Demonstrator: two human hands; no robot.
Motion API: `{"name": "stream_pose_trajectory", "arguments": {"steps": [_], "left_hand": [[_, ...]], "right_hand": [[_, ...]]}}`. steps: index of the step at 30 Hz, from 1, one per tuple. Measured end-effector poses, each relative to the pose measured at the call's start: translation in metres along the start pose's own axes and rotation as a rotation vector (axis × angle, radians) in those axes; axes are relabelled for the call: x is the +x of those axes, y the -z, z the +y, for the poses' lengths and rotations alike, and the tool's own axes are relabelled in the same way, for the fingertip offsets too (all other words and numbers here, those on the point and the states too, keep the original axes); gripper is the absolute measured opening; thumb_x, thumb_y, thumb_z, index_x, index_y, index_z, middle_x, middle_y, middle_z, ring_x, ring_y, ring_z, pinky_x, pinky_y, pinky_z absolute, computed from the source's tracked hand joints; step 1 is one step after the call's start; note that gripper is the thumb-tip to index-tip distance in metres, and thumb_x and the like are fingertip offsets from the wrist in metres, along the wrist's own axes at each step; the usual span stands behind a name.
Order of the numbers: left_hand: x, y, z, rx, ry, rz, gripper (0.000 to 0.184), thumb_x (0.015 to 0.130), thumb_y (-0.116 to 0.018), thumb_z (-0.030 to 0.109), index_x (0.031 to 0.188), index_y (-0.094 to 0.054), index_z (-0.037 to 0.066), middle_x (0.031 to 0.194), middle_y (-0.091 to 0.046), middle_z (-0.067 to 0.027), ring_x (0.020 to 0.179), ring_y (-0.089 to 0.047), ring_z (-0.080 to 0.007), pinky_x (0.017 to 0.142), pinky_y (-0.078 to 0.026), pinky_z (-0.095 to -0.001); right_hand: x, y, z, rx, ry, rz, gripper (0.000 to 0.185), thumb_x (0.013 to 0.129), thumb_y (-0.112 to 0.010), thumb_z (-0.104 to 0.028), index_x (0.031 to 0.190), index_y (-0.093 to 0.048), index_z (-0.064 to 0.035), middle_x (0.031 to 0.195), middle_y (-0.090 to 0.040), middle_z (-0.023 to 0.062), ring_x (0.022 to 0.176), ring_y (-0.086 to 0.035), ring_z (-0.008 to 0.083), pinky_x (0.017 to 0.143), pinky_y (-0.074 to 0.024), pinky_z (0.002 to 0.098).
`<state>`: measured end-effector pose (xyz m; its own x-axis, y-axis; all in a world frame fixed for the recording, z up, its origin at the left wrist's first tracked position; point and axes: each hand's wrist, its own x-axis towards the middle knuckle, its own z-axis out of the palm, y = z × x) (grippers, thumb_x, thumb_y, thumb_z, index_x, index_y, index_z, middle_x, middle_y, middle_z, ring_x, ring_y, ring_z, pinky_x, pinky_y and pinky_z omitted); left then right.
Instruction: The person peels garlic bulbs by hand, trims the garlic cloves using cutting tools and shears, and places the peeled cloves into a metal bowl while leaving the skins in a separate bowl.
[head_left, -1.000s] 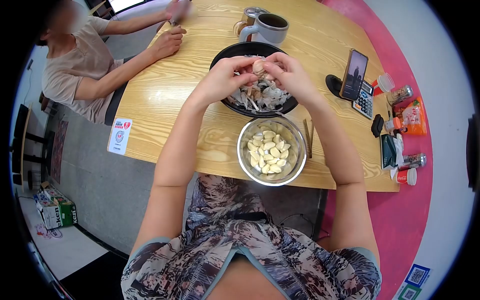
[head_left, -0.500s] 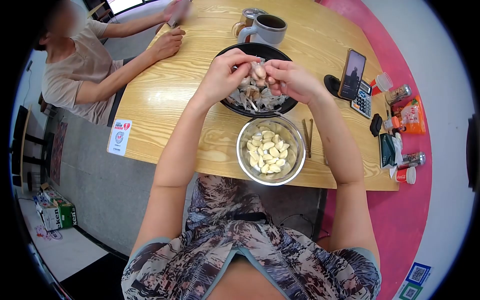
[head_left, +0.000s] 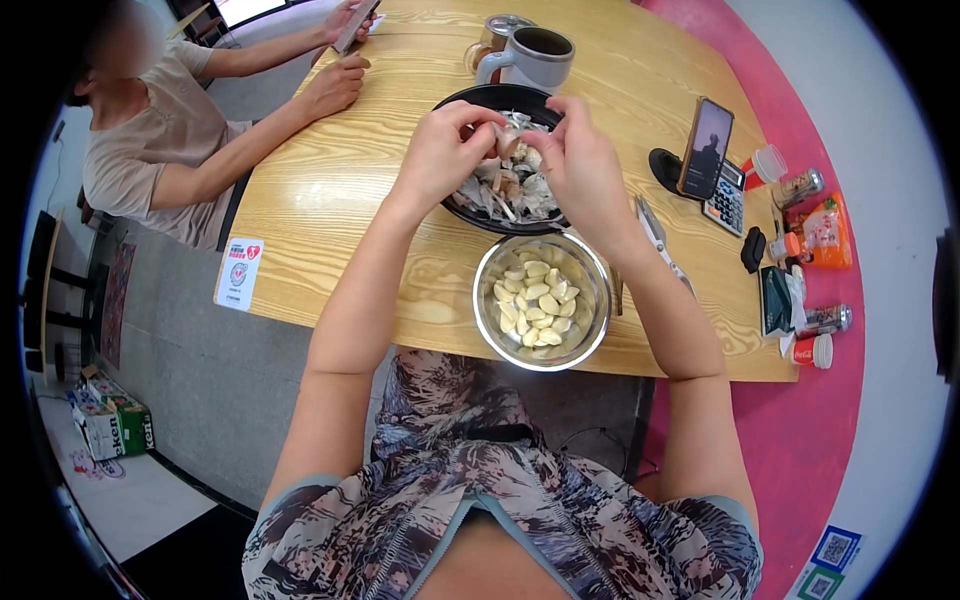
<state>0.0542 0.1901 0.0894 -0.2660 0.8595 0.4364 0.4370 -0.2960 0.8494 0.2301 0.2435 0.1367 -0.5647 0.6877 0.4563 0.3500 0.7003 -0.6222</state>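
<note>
Over a black bowl (head_left: 447,205), my left hand (head_left: 450,150) pinches a garlic bulb (head_left: 507,142) still in its papery skin. My right hand (head_left: 580,165) is close to the bulb's right side, its thumb pointing at it and its index finger raised apart from the thumb. Whether the thumb touches the bulb I cannot tell. Loose garlic skins (head_left: 535,197) fill much of the black bowl. Nearer my body, a steel bowl (head_left: 592,330) holds several peeled garlic cloves (head_left: 535,305).
Behind the black bowl stand a grey mug (head_left: 540,62) and a lidded glass (head_left: 490,45). Scissors (head_left: 655,230) lie beyond my right forearm. Rightward are a propped phone (head_left: 705,150), a calculator (head_left: 725,205), jars and an orange packet (head_left: 825,235). Another person (head_left: 165,130) sits at left holding a phone.
My right hand has drawn slightly right, its index finger lifting away from the thumb. The right forearm has shifted inward, and the scissors show now. The other person's held phone has tilted.
</note>
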Motion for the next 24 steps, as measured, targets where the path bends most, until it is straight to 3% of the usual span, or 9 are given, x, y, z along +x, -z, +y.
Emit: {"name": "stream_pose_trajectory", "arguments": {"steps": [2, 6, 9, 10, 11, 13, 17, 19, 24], "left_hand": [[0.000, 0.000, 0.001, -0.107, 0.093, 0.032, 0.016, 0.092, -0.057, 0.005, 0.100, -0.069, -0.003, 0.083, -0.066, -0.0046, 0.071, -0.064, -0.0092, 0.067, -0.054, -0.0231], [0.001, -0.001, 0.003, -0.098, 0.071, 0.015, 0.016, 0.093, -0.058, 0.007, 0.099, -0.068, -0.002, 0.080, -0.068, -0.0035, 0.071, -0.064, -0.0082, 0.066, -0.053, -0.0223], [-0.002, -0.003, 0.015, -0.096, 0.100, -0.017, 0.015, 0.092, -0.059, 0.008, 0.099, -0.068, -0.002, 0.080, -0.068, -0.0026, 0.070, -0.064, -0.0079, 0.066, -0.052, -0.0221], [-0.002, -0.001, 0.013, -0.134, 0.119, -0.046, 0.015, 0.093, -0.059, 0.009, 0.099, -0.068, -0.002, 0.081, -0.068, -0.0028, 0.071, -0.064, -0.0081, 0.066, -0.053, -0.0220], [-0.001, 0.001, 0.010, -0.139, 0.112, -0.055, 0.015, 0.093, -0.059, 0.009, 0.099, -0.068, -0.002, 0.081, -0.068, -0.0028, 0.071, -0.064, -0.0081, 0.066, -0.053, -0.0220], [-0.001, 0.004, 0.011, -0.308, 0.223, -0.107, 0.015, 0.094, -0.059, 0.009, 0.100, -0.068, -0.002, 0.081, -0.068, -0.0036, 0.072, -0.065, -0.0085, 0.067, -0.054, -0.0223], [-0.001, 0.005, 0.015, -0.402, 0.233, -0.135, 0.016, 0.095, -0.058, 0.009, 0.102, -0.066, -0.003, 0.082, -0.067, -0.0044, 0.072, -0.064, -0.0090, 0.066, -0.054, -0.0228], [-0.001, 0.007, 0.012, -0.371, 0.233, -0.130, 0.016, 0.095, -0.058, 0.009, 0.102, -0.066, -0.002, 0.082, -0.067, -0.0042, 0.072, -0.064, -0.0090, 0.066, -0.054, -0.0232], [-0.002, 0.009, 0.014, -0.339, 0.222, -0.135, 0.016, 0.095, -0.057, 0.010, 0.102, -0.066, -0.002, 0.083, -0.066, -0.0040, 0.071, -0.063, -0.0091, 0.067, -0.054, -0.0245]], "right_hand": [[-0.003, 0.001, -0.005, -0.031, 0.002, -0.068, 0.036, 0.089, -0.068, -0.023, 0.103, -0.055, 0.0070, 0.088, -0.066, 0.0266, 0.085, -0.065, 0.0429, 0.073, -0.0503, 0.0464], [0.001, -0.001, 0.000, 0.015, -0.143, -0.297, 0.034, 0.086, -0.071, -0.025, 0.093, -0.060, 0.0064, 0.086, -0.067, 0.0252, 0.084, -0.066, 0.0400, 0.073, -0.0509, 0.0451], [0.014, -0.004, 0.006, 0.133, -0.208, -0.398, 0.040, 0.082, -0.076, -0.031, 0.089, -0.063, 0.0061, 0.079, -0.068, 0.0196, 0.074, -0.068, 0.0294, 0.065, -0.0507, 0.0386], [0.017, -0.015, 0.014, 0.259, -0.191, -0.322, 0.039, 0.080, -0.077, -0.032, 0.086, -0.064, 0.0046, 0.074, -0.067, 0.0157, 0.068, -0.066, 0.0225, 0.061, -0.0491, 0.0356], [0.019, -0.015, 0.025, 0.309, -0.245, -0.414, 0.037, 0.081, -0.076, -0.031, 0.087, -0.064, 0.0033, 0.071, -0.066, 0.0136, 0.064, -0.064, 0.0182, 0.058, -0.0477, 0.0342], [0.021, -0.012, 0.028, 0.297, -0.259, -0.461, 0.035, 0.083, -0.075, -0.031, 0.089, -0.064, 0.0025, 0.068, -0.064, 0.0117, 0.061, -0.061, 0.0142, 0.056, -0.0465, 0.0327], [0.023, -0.001, 0.023, 0.332, -0.221, -0.489, 0.035, 0.084, -0.073, -0.031, 0.087, -0.064, 0.0030, 0.067, -0.064, 0.0108, 0.060, -0.060, 0.0179, 0.057, -0.0470, 0.0345], [0.024, 0.009, 0.017, 0.009, -0.116, -0.526, 0.031, 0.085, -0.070, -0.027, 0.087, -0.064, 0.0033, 0.071, -0.067, 0.0136, 0.066, -0.065, 0.0252, 0.062, -0.0495, 0.0369], [0.021, 0.022, 0.010, -0.088, -0.012, -0.543, 0.020, 0.085, -0.064, -0.018, 0.086, -0.065, 0.0018, 0.081, -0.069, 0.0177, 0.078, -0.068, 0.0322, 0.071, -0.0523, 0.0396]]}}
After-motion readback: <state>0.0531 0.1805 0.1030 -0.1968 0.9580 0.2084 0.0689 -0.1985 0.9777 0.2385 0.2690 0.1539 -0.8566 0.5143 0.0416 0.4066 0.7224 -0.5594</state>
